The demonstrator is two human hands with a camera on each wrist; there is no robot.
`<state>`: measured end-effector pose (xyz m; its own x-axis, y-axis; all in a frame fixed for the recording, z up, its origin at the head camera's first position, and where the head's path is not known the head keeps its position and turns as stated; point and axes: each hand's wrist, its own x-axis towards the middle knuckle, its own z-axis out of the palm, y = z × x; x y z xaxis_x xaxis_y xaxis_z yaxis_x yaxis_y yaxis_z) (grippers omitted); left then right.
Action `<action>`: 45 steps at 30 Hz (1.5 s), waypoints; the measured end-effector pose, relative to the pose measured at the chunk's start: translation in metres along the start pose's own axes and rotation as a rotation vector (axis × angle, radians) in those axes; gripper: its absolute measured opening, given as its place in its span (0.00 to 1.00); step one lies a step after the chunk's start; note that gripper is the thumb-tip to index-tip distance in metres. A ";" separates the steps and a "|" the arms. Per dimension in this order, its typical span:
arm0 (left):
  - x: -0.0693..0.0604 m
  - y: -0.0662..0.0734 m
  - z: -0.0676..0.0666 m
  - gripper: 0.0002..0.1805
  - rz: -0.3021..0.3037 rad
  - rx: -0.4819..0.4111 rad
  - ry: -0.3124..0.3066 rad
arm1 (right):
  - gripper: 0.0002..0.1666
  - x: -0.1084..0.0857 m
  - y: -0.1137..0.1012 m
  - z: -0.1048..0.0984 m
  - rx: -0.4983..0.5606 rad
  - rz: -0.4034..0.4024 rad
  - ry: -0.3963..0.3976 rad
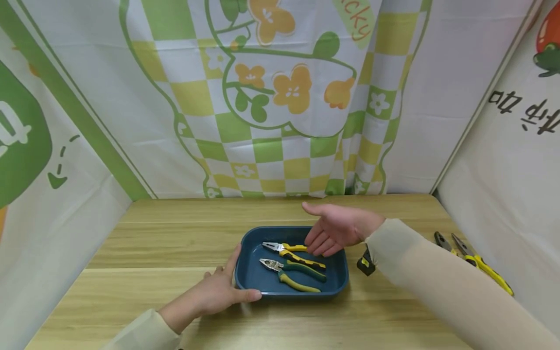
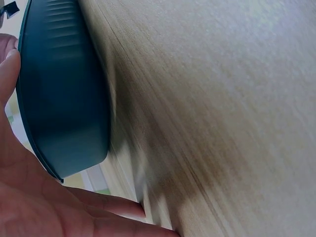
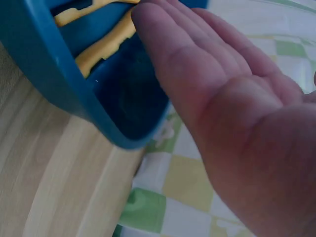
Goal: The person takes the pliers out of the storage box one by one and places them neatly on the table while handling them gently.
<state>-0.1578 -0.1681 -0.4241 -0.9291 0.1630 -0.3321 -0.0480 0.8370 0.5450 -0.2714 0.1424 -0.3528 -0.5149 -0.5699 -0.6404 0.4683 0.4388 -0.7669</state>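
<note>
A dark blue rectangular tray (image 1: pixel 291 293) stands on the wooden table. Inside lie two pairs of combination pliers, one with yellow-and-black handles (image 1: pixel 302 257) and one with green-and-yellow handles (image 1: pixel 297 288). My left hand (image 1: pixel 218 290) spreads round the tray's near left corner, thumb at the front rim and a finger along the left side. In the left wrist view, its lower fingers (image 2: pixel 113 202) are straight and reach down to the table. Over the tray's right part, my right hand (image 1: pixel 339 228) extends with straight fingers, palm partly visible. Whether its fingertips touch the yellow-and-black handles is unclear.
At the table's right side lie long-nosed pliers with yellow handles (image 1: pixel 485 267) and another dark-jawed tool (image 1: pixel 443 240), partly hidden by my right sleeve. A patterned curtain (image 1: pixel 271 146) hangs behind the table, with printed cloth on both sides.
</note>
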 end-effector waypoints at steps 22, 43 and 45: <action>0.000 0.000 -0.001 0.72 0.004 -0.022 -0.002 | 0.58 0.040 -0.004 0.018 -0.182 0.179 -0.017; 0.001 -0.002 0.002 0.71 0.021 -0.008 0.022 | 0.51 0.064 -0.007 0.044 -0.237 0.160 -0.093; 0.001 -0.002 0.002 0.71 0.015 -0.004 0.023 | 0.50 0.065 -0.007 0.045 -0.237 0.158 -0.101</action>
<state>-0.1579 -0.1684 -0.4271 -0.9378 0.1636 -0.3061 -0.0352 0.8326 0.5528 -0.2757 0.0714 -0.3870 -0.3691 -0.5430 -0.7543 0.3497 0.6709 -0.6540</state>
